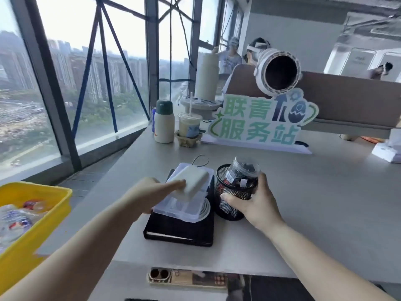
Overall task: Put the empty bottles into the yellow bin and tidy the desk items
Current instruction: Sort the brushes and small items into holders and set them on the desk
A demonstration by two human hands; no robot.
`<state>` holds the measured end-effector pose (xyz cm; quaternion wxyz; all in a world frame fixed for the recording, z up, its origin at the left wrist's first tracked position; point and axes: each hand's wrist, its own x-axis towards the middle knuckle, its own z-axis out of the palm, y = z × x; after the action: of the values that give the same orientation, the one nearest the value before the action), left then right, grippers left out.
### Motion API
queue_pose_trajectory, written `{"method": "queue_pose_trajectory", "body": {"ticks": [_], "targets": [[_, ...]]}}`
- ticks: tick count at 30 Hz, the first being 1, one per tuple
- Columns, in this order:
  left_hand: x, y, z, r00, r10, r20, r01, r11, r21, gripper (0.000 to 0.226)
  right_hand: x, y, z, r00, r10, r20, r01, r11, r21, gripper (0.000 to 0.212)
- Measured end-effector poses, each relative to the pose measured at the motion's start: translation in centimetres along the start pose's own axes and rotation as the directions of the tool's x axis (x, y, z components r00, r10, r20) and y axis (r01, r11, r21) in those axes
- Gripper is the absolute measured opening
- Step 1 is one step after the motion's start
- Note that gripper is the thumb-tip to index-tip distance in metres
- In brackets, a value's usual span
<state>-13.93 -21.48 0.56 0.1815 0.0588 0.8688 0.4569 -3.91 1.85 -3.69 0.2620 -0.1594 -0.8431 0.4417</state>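
1. Head view looks down on a grey desk point(303, 203) beside a tall window, with both bare forearms reaching in from below.
2. Left hand point(149, 192) has its fingers stretched forward against the near end of a white rectangular block point(189, 182), possibly a power bank; whether the thumb grips it underneath cannot be told.
3. That block rests tilted on a clear plastic compartment box point(186, 208), which lies on a black notebook point(180, 230). A white roll, seemingly tape, peeks out at the box's right edge.
4. Right hand point(258, 205) is wrapped around a black mesh pen holder point(233, 198), thumb across its front and fingers round the right side.
5. A clear plastic jar point(242, 172) of small dark items sits tilted in the holder's mouth.
6. Holder and notebook stand just beside each other near the desk's front edge.
7. At the lower left, a yellow bin point(43, 216) stands off the desk, with clear plastic bottles point(15, 222) with red and blue labels lying inside.
8. Farther back stand a cream flask with a green cap point(163, 122), a lidded drink cup with a straw point(189, 127) and a green-lettered sign point(258, 122).
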Motion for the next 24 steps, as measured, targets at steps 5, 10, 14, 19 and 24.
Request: {"method": "queue_pose_trajectory", "body": {"ticks": [5,10,14,19,24], "targets": [[1.2,6.0,9.8,0.999,0.042,0.021,-0.042,0.999,0.030,0.091,3.6,6.3,-8.8,1.000,0.019,-0.023,-0.019,1.000,0.001,0.084],[2.4,11.3,17.8,0.998,0.069,0.004,-0.069,0.997,0.043,0.066,6.8,11.4,-15.9,0.998,0.047,-0.049,-0.048,0.999,-0.007,0.082],[3.4,14.5,22.6,0.995,0.095,-0.003,-0.095,0.992,0.085,0.066,8.6,14.1,-20.2,0.996,0.062,-0.066,-0.063,0.998,-0.015,0.081],[4.7,17.2,27.0,0.990,0.143,0.009,-0.143,0.985,0.098,0.066,10.6,16.7,-23.9,0.994,0.056,-0.097,-0.059,0.998,-0.027,0.080],[7.0,20.4,32.0,0.986,0.166,0.023,-0.167,0.980,0.110,0.065,13.9,20.3,-27.8,0.991,0.053,-0.121,-0.055,0.998,-0.016,0.078]]}}
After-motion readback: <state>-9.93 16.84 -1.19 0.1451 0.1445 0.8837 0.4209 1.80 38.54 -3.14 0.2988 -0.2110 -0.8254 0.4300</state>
